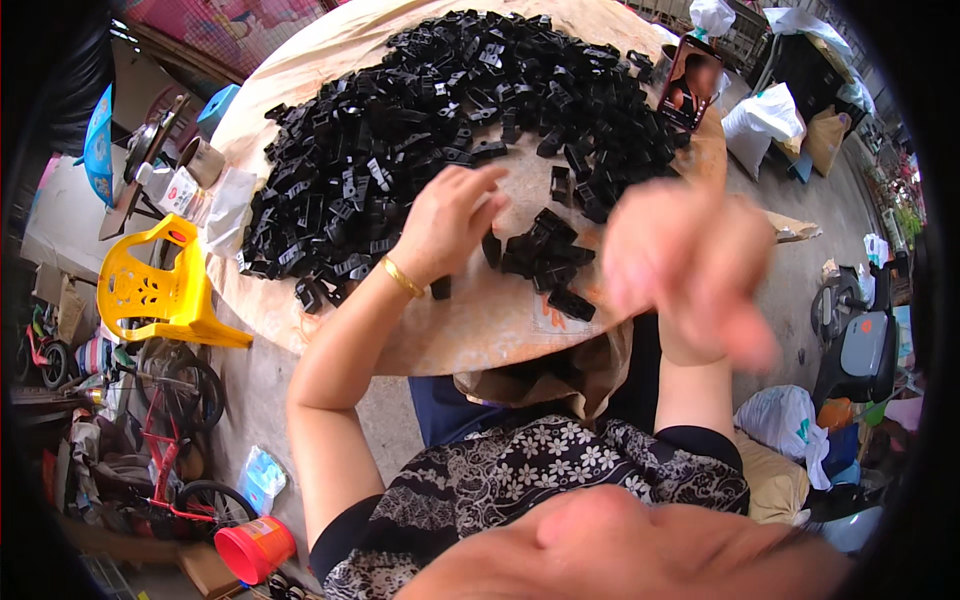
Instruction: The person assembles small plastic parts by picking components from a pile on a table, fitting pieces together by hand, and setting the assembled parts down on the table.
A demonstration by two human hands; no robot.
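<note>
A large heap of small black plastic parts (400,130) covers the far and left side of a round table with a tan cloth (450,335). My left hand (450,222), with a gold bangle at its wrist, is over the near edge of the heap. Its fingers are curled in, and what they hold, if anything, is hidden. Between my hands lies a smaller cluster of black parts (545,250). My right hand (690,265) is raised at the table's right side and smeared by motion, so its grip does not show.
A phone (690,85) stands upright at the far right of the table. An open brown sack (550,375) hangs at the near edge, by my lap. Left are a yellow plastic chair (160,285), a red bicycle (165,440) and a red bucket (255,550). White bags (765,125) stand right.
</note>
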